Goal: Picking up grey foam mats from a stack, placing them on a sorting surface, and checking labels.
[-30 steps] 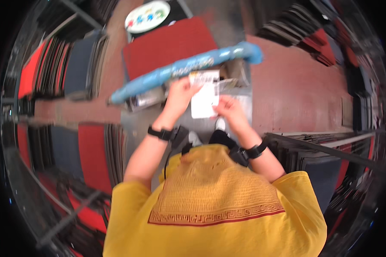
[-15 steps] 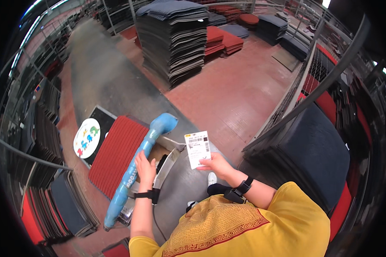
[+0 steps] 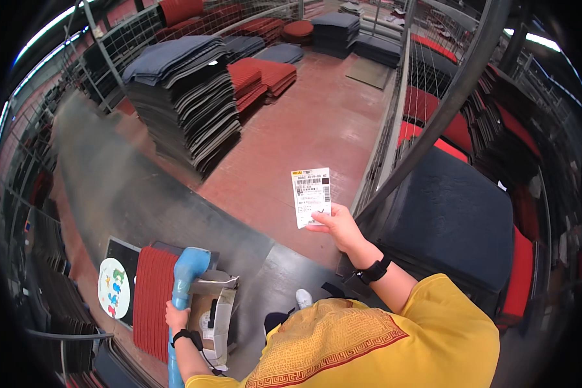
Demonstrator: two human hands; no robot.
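Head view: the right hand (image 3: 335,225) now lifts the paper slip (image 3: 311,196), fingers pinching its lower edge, higher above the cart handle (image 3: 186,275). The left hand (image 3: 176,318) keeps its fingers wrapped round that handle, so reading goes on.

One paper slip (image 3: 312,196); one blue handle (image 3: 184,284); two hands.

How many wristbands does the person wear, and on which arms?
2: a black wristband on the right wrist, below the right hand holding the paper slip; another wristband on the left wrist at the blue handle.
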